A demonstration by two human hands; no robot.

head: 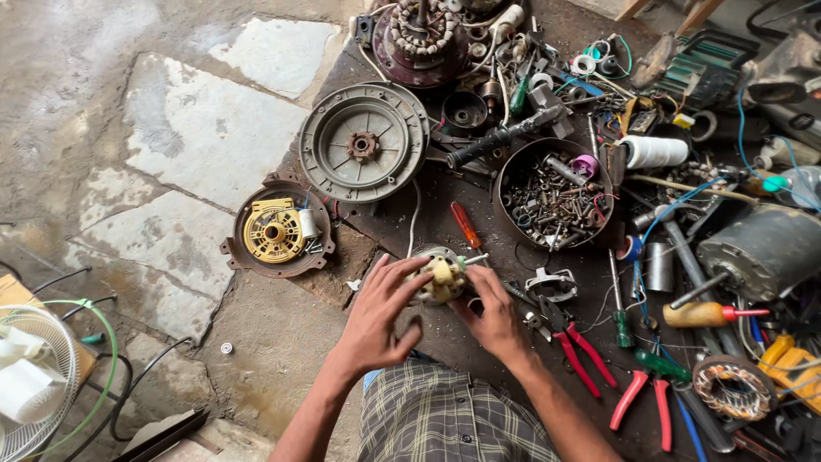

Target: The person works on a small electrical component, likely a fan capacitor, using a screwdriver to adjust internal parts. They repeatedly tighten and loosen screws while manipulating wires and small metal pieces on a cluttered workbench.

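Crowding both hands (436,312), pliers (581,351) lie right; bare floor (265,334) opens left.

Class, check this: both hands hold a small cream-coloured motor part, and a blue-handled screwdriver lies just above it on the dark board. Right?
Not quite. In the head view the screwdriver has an orange-red handle, not blue. Both the left hand and right hand do hold the cream-coloured motor part.

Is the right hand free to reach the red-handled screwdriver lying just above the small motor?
Probably not at once: the right hand and left hand both grip the small cream-and-metal motor part. The red-handled screwdriver lies bare on the dark board, close above, with nothing covering it.
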